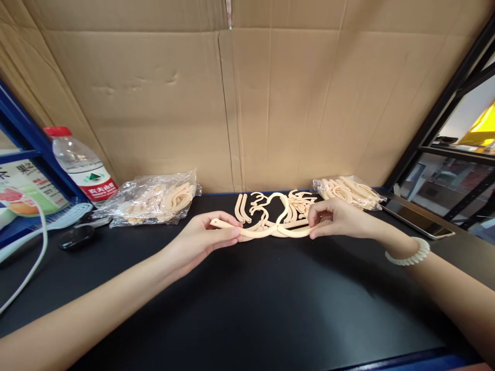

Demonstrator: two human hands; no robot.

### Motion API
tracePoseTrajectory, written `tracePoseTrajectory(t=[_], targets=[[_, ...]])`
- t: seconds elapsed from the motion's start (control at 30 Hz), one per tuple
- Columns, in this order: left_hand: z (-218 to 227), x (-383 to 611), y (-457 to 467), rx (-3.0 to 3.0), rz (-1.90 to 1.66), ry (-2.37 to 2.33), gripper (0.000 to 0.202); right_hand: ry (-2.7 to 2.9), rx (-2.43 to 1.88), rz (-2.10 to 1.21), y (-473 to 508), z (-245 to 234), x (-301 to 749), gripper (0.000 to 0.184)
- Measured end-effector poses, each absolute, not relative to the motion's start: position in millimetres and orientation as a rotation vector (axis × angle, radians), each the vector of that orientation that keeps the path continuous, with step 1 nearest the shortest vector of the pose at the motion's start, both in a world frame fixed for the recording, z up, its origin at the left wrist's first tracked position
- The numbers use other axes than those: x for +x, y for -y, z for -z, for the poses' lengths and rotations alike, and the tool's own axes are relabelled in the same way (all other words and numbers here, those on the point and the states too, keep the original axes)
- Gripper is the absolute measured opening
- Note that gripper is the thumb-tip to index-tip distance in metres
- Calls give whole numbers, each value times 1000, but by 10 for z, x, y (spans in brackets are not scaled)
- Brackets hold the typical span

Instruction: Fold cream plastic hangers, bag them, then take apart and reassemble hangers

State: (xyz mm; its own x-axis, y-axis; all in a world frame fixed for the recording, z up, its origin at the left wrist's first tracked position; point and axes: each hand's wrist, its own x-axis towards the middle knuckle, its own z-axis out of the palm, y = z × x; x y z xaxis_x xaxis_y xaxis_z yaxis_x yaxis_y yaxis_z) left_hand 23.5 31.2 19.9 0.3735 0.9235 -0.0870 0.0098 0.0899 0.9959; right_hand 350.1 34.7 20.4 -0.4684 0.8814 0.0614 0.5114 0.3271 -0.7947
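A beige plastic clothes hanger (pixel 288 233), with two curved arms meeting in the middle, is stretched between my hands. Its rounded hook (pixel 286 210) rises above the joint. My left hand (pixel 204 237) pinches the left arm, whose tip pokes out past the fingers. The right arm's end is gripped between thumb and fingers of my right hand (pixel 338 219), which hides the tip. Just behind lie loose beige hooks (pixel 260 207), small curved pieces (pixel 305 201) and a pair of curved arms (pixel 242 207) on the black table (pixel 270 304).
Clear bags of beige parts lie at back left (pixel 166 198) and back right (pixel 350 191). A red-capped water bottle (pixel 87 170), a black mouse (pixel 77 237) and a white cable (pixel 42 247) are left. A phone (pixel 417 219) lies right. Cardboard (pixel 286 103) walls the back.
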Motion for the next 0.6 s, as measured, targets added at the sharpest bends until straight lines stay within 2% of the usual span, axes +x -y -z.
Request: tracePoseTrajectory(t=[0.17,0.27,0.4,0.6], targets=[[-203,57,-491,2092,-632,-1012,15,2353,-1299,-687,-351,-169,3492,26],[-188,29,-496,2574,-519,-861,6,2470,-1230,-478,-340,-147,3428,17],[-156,30,-469,2839,-435,-675,8,2511,-1119,-376,-340,-107,3388,12],[-127,-3,-509,3062,-413,-688,12,2513,-1093,-333,-354,-37,3364,12]])
